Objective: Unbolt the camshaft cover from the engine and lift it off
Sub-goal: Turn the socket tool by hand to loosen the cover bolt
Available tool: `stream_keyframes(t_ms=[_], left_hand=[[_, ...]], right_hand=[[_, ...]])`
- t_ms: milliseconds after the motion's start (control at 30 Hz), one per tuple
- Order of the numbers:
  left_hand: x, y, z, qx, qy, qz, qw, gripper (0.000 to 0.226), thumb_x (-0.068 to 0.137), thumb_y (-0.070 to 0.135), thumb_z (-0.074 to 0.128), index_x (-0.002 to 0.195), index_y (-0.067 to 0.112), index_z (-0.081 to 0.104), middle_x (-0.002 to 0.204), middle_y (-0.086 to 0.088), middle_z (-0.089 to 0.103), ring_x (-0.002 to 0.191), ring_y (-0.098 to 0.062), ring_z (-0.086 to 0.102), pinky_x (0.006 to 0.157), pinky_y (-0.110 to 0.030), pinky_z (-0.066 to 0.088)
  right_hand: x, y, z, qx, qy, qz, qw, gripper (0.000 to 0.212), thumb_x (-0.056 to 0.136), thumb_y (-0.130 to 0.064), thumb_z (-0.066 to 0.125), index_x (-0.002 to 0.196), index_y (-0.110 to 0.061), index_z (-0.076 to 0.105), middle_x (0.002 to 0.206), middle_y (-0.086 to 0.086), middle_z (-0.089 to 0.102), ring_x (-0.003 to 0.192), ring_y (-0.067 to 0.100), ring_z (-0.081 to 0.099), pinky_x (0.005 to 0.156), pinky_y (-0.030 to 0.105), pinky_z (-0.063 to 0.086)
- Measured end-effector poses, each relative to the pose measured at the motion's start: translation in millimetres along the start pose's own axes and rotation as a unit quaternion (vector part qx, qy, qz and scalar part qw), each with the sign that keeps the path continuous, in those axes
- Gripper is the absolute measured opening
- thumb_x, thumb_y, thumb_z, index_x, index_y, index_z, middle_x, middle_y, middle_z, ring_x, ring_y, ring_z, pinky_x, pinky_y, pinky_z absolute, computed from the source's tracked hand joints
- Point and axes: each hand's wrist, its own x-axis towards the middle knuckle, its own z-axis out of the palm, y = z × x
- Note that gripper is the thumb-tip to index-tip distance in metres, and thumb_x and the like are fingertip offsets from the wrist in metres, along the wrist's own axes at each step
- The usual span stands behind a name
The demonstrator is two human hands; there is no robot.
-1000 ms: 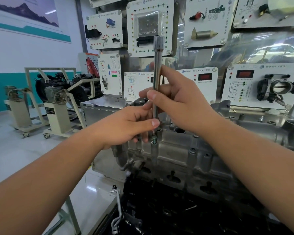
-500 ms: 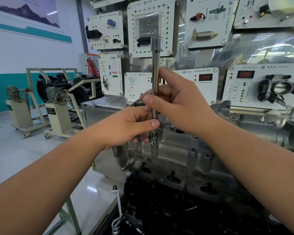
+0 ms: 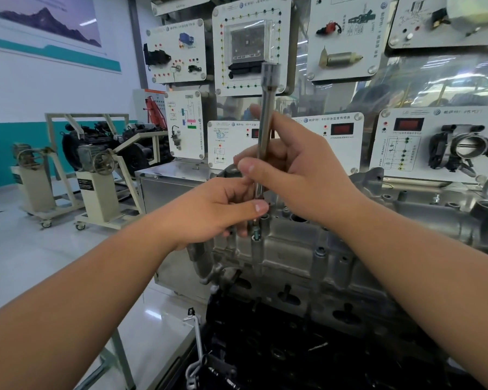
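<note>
The grey cast camshaft cover (image 3: 293, 257) sits on top of the dark engine block (image 3: 293, 347) in front of me. A long steel socket extension bar (image 3: 266, 114) stands almost upright over the cover's left end. My right hand (image 3: 299, 170) pinches its shaft between thumb and fingers. My left hand (image 3: 220, 212) curls round the bar's lower end, just above a bolt (image 3: 256, 233) that stands proud in its boss. The bar's tip is hidden behind my left fingers.
White training panels (image 3: 251, 49) with sensors and displays fill the wall behind the engine. A throttle body (image 3: 468, 144) is mounted at the right. Other engines on wheeled stands (image 3: 102, 170) stand at the left on the glossy floor. A steel cabinet (image 3: 164, 190) is behind my left hand.
The bar has tilted slightly and my right thumb has shifted along its shaft. My left hand stays at the bar's lower end.
</note>
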Motion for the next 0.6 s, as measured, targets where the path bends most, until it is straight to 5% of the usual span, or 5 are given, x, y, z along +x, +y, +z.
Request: stream_keyframes(t_ms=[133, 233, 400, 500, 600], left_hand=[[1.0, -1.0, 1.9, 0.004, 0.013, 0.002, 1.0, 0.056, 0.088, 0.055, 0.07, 0.096, 0.001, 0.059, 0.073, 0.005, 0.061, 0.069, -0.01, 0.069, 0.057, -0.021, 0.05], [-0.2, -0.3, -0.5, -0.002, -0.005, -0.017, 1.0, 0.045, 0.082, 0.059, 0.064, 0.091, 0.015, 0.071, 0.081, 0.008, 0.067, 0.072, -0.011, 0.069, 0.06, -0.022, 0.05], [0.2, 4.3, -2.0, -0.039, -0.024, -0.032, 0.998, 0.018, 0.092, 0.046, 0.07, 0.091, 0.029, 0.077, 0.077, 0.013, 0.069, 0.068, -0.008, 0.067, 0.058, -0.021, 0.049], [2.6, 4.5, -0.8, -0.031, -0.009, -0.02, 0.999, 0.055, 0.082, 0.046, 0.067, 0.103, -0.004, 0.06, 0.07, 0.014, 0.065, 0.067, -0.007, 0.066, 0.057, -0.021, 0.049], [2.0, 3.7, 1.0, -0.033, -0.001, -0.015, 0.999, 0.046, 0.087, 0.05, 0.072, 0.096, 0.006, 0.062, 0.07, 0.009, 0.063, 0.066, -0.008, 0.066, 0.056, -0.021, 0.048]], right_hand=[[1.8, 3.6, -0.6, -0.018, 0.014, 0.009, 1.0, 0.032, 0.094, -0.025, 0.063, 0.122, -0.037, 0.06, 0.092, -0.008, 0.073, 0.081, 0.017, 0.072, 0.08, 0.047, 0.06], [1.9, 0.7, -0.3, 0.008, -0.025, 0.028, 0.999, 0.045, 0.099, -0.023, 0.054, 0.137, -0.045, 0.045, 0.104, -0.017, 0.075, 0.094, 0.002, 0.072, 0.087, 0.034, 0.06], [0.7, -1.1, -0.2, -0.031, -0.021, 0.037, 0.999, 0.057, 0.103, -0.022, 0.05, 0.156, -0.024, 0.03, 0.108, -0.01, 0.075, 0.097, 0.003, 0.072, 0.093, 0.041, 0.057], [-0.3, -0.4, -0.5, -0.033, 0.011, 0.011, 0.999, 0.049, 0.098, -0.018, 0.062, 0.142, -0.033, 0.046, 0.094, -0.009, 0.075, 0.081, 0.008, 0.073, 0.082, 0.038, 0.06], [1.6, 1.0, -2.0, -0.048, 0.015, -0.012, 0.999, 0.034, 0.096, -0.02, 0.065, 0.112, -0.048, 0.056, 0.081, -0.013, 0.068, 0.073, 0.011, 0.067, 0.074, 0.043, 0.058]])
